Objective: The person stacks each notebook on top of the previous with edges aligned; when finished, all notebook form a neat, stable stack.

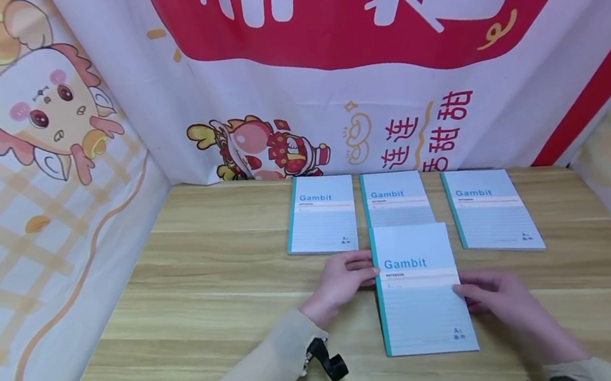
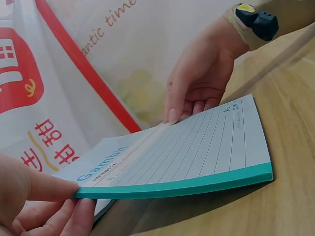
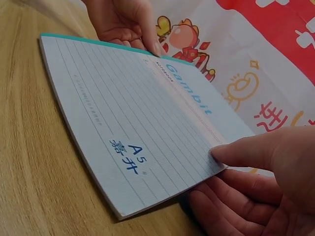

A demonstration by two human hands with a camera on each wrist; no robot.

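Observation:
A pale blue Gambit notebook (image 1: 426, 315) with a teal spine is held above the table between both hands. My left hand (image 1: 344, 280) pinches its spine edge, thumb on the cover and fingers beneath, as the left wrist view shows. On the opposite edge, my right hand (image 1: 501, 300) pinches with the thumb on top and the fingers under it. In the head view the held notebook overlaps the lower part of a matching middle notebook (image 1: 397, 202). Two more of the same kind lie flat, a left notebook (image 1: 322, 214) and a right notebook (image 1: 490, 210).
The wood-grain table (image 1: 209, 289) meets a white and red printed cloth (image 1: 270, 81) along its back edge. Another printed cloth (image 1: 34, 246) hangs at the left side. A small black wrist camera (image 1: 327, 361) sits on the left sleeve.

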